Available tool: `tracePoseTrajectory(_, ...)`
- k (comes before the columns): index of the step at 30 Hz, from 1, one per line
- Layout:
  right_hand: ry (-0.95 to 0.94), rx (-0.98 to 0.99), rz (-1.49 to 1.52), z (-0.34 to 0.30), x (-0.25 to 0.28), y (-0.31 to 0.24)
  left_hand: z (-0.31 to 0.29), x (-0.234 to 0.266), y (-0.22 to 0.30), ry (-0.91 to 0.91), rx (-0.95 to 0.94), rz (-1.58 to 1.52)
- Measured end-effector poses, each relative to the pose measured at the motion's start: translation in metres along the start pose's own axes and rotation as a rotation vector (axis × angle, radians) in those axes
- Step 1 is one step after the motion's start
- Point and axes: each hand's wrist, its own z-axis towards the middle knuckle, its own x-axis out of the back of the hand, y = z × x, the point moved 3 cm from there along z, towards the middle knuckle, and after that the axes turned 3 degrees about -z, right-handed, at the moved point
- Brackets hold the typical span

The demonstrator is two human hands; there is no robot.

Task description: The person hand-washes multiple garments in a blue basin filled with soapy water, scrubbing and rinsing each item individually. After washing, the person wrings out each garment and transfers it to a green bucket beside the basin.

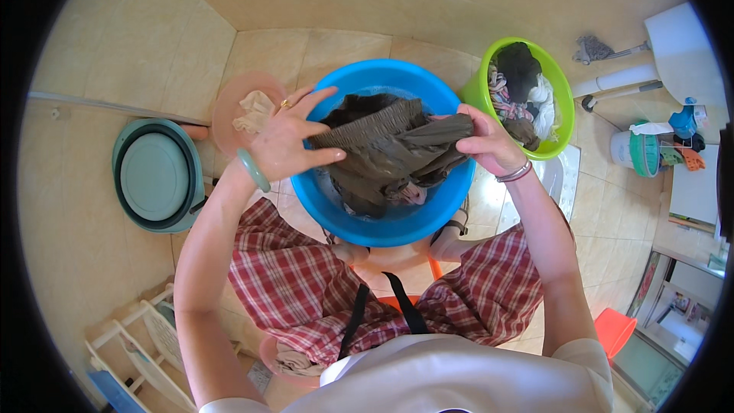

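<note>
A dark grey-brown pair of pants with a gathered elastic waistband lies bunched and wet in a blue basin. The basin stands on the floor in front of me, between my feet. My right hand pinches the right end of the pants near the basin's rim. At the left rim, my left hand has its fingers spread, with thumb and fingers beside the waistband's end; it grips nothing. A little water and a pale pinkish cloth show below the pants.
A green bucket of mixed clothes stands beyond the basin's right side. Left are a pink basin with a pale cloth and a teal collapsible basin. A white rack stands lower left, a red bucket lower right.
</note>
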Motion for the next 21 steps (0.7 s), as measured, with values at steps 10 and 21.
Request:
tracePoseTrajectory(10, 0.061, -0.13, -0.617, 0.035, -0.01, 0.004, 0.002, -0.033, -0.007, 0.115, 0.35, -0.794)
tracePoseTrajectory(21, 0.329, -0.028, -0.244, 0.034, -0.014, 0.007, -0.011, -0.023, -0.002, 0.104, 0.441, -0.453)
